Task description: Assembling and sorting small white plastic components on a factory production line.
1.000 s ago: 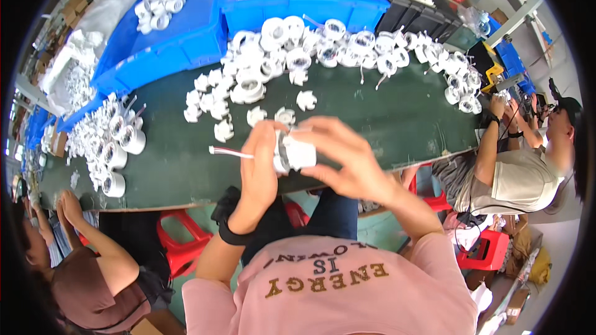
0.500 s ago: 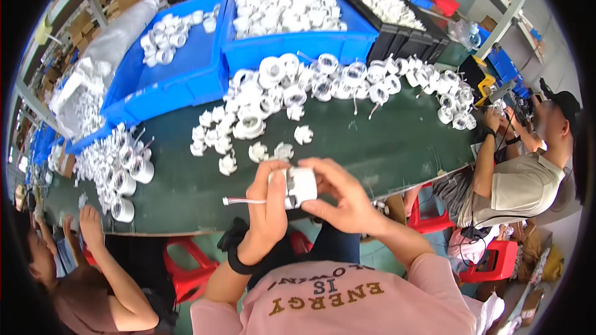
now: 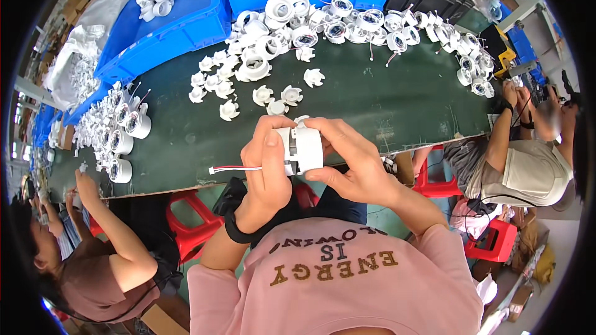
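Probably for steadiness, my left hand (image 3: 268, 164) pinches one side of the white housing (image 3: 309, 150) and my right hand (image 3: 357, 162) the other, over the desk (image 3: 385, 108)'s near edge; the cable (image 3: 233, 168) trails leftward, perhaps to avoid crushing.

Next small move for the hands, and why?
Probably ease the right grip toward the left grip: they hold the white part from opposite sides, and greyish gaps show between its two sections. The cable sticks out leftward, away from that seam.

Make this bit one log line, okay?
Left hand: holds white fitting | Right hand: holds same fitting | Cable: sticks out leftward
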`<state>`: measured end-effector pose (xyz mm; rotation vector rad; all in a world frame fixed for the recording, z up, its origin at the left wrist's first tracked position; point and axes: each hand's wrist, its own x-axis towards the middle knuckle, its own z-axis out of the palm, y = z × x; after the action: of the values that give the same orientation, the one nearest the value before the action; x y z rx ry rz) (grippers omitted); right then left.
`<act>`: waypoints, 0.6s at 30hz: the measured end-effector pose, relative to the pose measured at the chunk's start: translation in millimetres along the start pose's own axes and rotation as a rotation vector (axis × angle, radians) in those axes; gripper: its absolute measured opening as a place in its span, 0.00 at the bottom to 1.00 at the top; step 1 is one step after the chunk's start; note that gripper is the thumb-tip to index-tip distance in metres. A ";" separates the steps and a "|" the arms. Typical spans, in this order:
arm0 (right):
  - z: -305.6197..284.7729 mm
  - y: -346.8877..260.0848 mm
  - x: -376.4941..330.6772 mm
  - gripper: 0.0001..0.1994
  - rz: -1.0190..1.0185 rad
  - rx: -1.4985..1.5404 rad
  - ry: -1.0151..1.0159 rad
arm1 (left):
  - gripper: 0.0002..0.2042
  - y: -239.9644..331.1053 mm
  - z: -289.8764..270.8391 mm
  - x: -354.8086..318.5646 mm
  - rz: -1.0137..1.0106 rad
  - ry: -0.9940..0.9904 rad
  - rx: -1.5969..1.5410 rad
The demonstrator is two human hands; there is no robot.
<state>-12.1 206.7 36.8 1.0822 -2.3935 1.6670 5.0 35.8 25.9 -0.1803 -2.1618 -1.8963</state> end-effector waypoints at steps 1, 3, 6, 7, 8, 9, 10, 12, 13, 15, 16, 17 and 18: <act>0.6 -1.3 -0.1 0.31 0.004 0.002 0.000 | 0.22 1.5 -0.2 -0.7 -0.004 -0.001 0.000; 1.9 -4.9 1.4 0.30 -0.078 -0.026 0.009 | 0.22 4.8 -0.3 -1.3 0.011 -0.001 0.001; 6.7 -5.4 -2.3 0.31 -0.055 0.020 0.035 | 0.22 6.8 0.4 -3.3 0.042 -0.006 0.009; 7.5 -6.2 -3.3 0.31 -0.054 0.022 0.034 | 0.22 7.6 -0.1 -4.2 0.040 -0.006 0.009; 7.6 -7.2 -4.6 0.31 -0.060 -0.011 0.038 | 0.22 8.3 -0.3 -5.5 0.016 -0.017 -0.001; 7.7 -8.3 -6.2 0.31 -0.066 -0.044 0.041 | 0.21 8.6 -0.3 -6.7 -0.007 -0.028 -0.011; 7.5 -9.6 -7.1 0.31 -0.066 -0.042 0.040 | 0.21 8.8 -0.3 -7.5 -0.009 -0.027 -0.010; 7.5 -12.1 -9.4 0.31 -0.116 -0.145 0.084 | 0.21 8.7 -0.2 -9.4 0.032 -0.003 0.052; 7.9 -13.1 -10.0 0.31 -0.114 -0.145 0.083 | 0.21 9.1 -0.1 -10.0 0.030 -0.003 0.052; 9.3 -14.4 -12.3 0.31 -0.113 -0.144 0.113 | 0.21 9.3 0.1 -12.2 0.028 -0.018 0.057; 9.2 -14.1 -13.4 0.31 -0.111 -0.145 0.114 | 0.21 8.5 0.1 -12.6 0.027 -0.020 0.056; 9.4 -13.1 -15.3 0.31 -0.114 -0.166 0.116 | 0.22 6.5 -0.1 -13.4 0.015 -0.034 0.056; 9.6 -12.5 -17.3 0.31 -0.117 -0.186 0.117 | 0.22 4.8 0.3 -14.7 0.002 -0.049 0.057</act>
<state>11.3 205.4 36.0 1.0413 -2.3091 1.3989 20.3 37.9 26.5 -0.2203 -2.2440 -1.8452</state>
